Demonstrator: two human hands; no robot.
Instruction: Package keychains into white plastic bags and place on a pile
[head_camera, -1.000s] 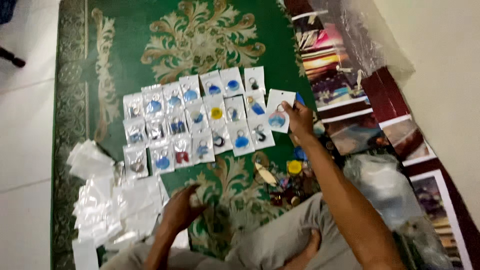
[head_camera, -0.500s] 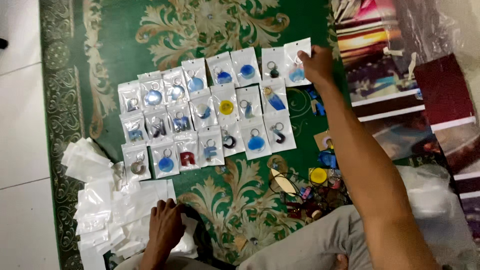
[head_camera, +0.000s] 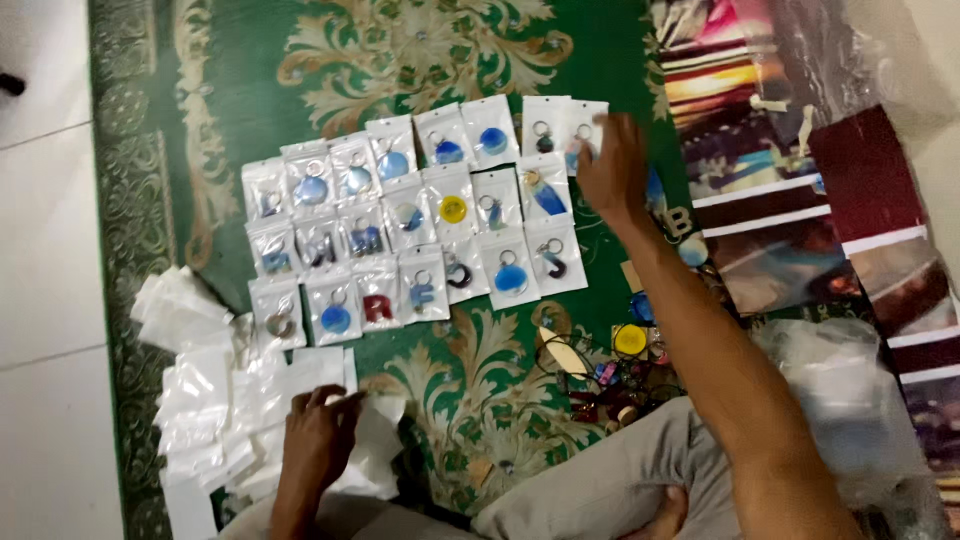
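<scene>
So this is the laying-out stage: bagged keychains going down in rows on the green patterned carpet (head_camera: 300, 60). The right hand (head_camera: 612, 170) is stretched to the upper middle of the frame, fingers spread loosely over the last clear packet (head_camera: 583, 125) at the right end of the top row. It looks like it's resting on the packet rather than pinching it, but I can't tell for sure since the hand covers part of it. The grid of filled packets (head_camera: 415, 225) runs three rows deep across the middle of the frame, each bag with a coloured charm on a ring.

The left hand (head_camera: 320, 435) is down at the lower left, curled on the pile of empty clear bags (head_camera: 215, 400), fingers touching the top ones, not obviously gripping any one bag.

The loose keychains (head_camera: 620, 365) that aren't bagged sit in a heap at the lower middle right, just beside the person's knee.

My read: the next bit needs one empty bag peeled off the pile cleanly, since those thin bags cling together, then a loose charm picked out of that tangle.
</scene>
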